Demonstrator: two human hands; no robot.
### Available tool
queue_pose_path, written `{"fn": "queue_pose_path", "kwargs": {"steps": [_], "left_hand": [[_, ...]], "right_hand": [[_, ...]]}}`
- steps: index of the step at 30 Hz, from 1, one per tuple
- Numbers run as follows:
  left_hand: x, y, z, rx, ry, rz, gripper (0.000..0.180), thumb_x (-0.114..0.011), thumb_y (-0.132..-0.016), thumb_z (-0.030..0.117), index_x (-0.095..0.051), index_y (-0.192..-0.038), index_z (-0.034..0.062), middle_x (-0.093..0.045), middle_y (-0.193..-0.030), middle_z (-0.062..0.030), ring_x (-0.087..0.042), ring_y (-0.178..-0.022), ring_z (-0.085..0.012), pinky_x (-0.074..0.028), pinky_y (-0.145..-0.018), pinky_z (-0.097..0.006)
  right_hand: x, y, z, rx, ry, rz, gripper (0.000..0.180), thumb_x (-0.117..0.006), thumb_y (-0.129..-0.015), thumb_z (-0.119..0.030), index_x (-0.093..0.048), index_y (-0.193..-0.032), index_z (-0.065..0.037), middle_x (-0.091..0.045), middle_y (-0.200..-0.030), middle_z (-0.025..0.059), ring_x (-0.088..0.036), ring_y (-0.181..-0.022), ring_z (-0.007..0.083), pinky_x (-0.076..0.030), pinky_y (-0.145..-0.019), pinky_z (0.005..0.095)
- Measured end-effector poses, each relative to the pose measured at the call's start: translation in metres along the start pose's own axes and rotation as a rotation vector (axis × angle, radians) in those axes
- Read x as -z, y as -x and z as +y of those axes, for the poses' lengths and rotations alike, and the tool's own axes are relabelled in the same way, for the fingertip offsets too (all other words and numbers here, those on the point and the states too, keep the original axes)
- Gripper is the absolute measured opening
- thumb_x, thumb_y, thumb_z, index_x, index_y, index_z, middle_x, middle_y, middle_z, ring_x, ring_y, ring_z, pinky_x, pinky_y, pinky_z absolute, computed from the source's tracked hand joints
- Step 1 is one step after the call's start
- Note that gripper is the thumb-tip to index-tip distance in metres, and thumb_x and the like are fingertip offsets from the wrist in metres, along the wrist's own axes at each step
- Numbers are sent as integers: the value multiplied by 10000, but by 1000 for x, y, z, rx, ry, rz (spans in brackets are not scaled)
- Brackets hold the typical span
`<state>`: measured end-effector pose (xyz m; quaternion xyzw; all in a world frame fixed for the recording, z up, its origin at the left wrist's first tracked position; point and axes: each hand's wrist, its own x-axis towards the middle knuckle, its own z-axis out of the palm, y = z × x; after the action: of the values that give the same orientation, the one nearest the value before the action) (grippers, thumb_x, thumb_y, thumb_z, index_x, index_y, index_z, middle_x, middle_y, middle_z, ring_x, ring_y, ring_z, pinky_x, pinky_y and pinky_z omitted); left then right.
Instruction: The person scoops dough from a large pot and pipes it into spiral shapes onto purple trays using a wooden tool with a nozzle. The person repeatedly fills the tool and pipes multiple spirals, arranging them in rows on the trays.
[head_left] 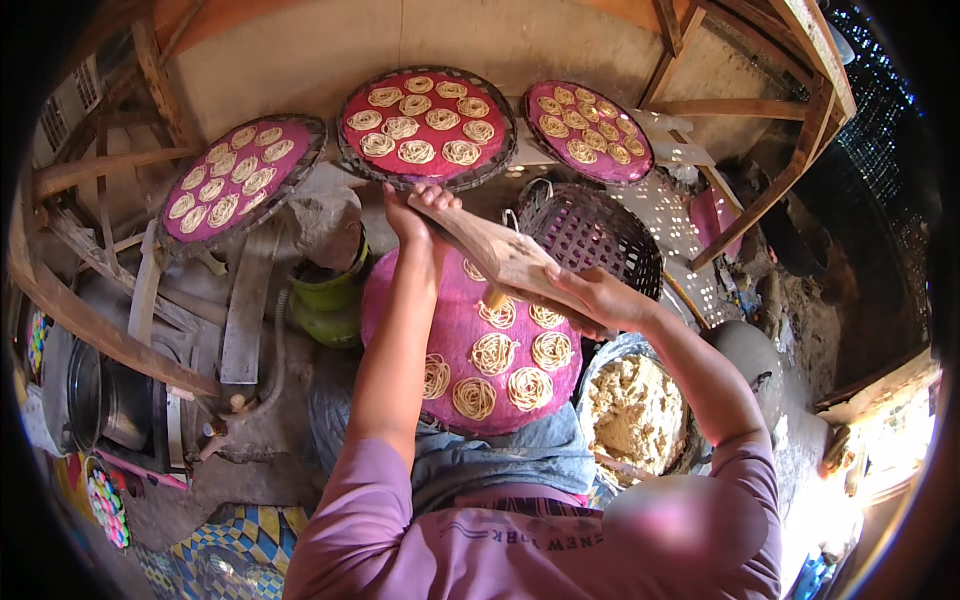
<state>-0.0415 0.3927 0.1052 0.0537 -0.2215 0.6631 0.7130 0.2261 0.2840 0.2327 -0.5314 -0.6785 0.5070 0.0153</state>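
Note:
My left hand (415, 208) grips the far end of a wooden noodle press (505, 260), and my right hand (592, 298) grips its near end. The press is held level above a round tray lined with pink cloth (405, 300) on my lap. Several coiled nests of pale noodles (492, 352) lie on that cloth, right beneath the press. A bowl of pale dough (633, 412) sits by my right elbow.
Three round pink trays filled with noodle coils lean against the wall: the left tray (238, 178), the middle tray (425, 125) and the right tray (588, 130). A dark woven basket (590, 235) stands behind the press. A green container (330, 300) and metal pots (100, 400) are at left.

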Motion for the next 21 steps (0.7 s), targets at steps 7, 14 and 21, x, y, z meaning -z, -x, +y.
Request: {"fn": "queue_pose_path", "kwargs": {"steps": [7, 14, 21], "left_hand": [[38, 7, -14, 38, -80, 97, 579, -353, -884, 688, -504, -674, 170, -476, -556, 26, -462, -531, -163, -396, -633, -342], [43, 9, -6, 62, -31, -117, 261, -648, -821, 374, -543, -704, 165, -533, -610, 57, -503, -564, -113, -425, -646, -275], [50, 17, -8, -61, -13, -130, 270, -653, -819, 372, -547, -705, 151, -554, -622, 44, -521, -574, -119, -444, -660, -273]], "right_hand": [[16, -6, 36, -32, -166, -82, 790, -322, -907, -727, -617, -945, 5, -615, -680, 100, -609, -539, 173, -496, -470, 308], [-26, -69, 92, 145, -1245, -526, 840, -284, -869, -776, -476, -1335, -104, -622, -1032, 170, -630, -766, 246, -558, -642, 385], [-38, -91, 104, 177, -944, -392, 615, -326, -980, -587, -496, -1287, -83, -595, -895, 95, -564, -690, 163, -462, -541, 256]]}}
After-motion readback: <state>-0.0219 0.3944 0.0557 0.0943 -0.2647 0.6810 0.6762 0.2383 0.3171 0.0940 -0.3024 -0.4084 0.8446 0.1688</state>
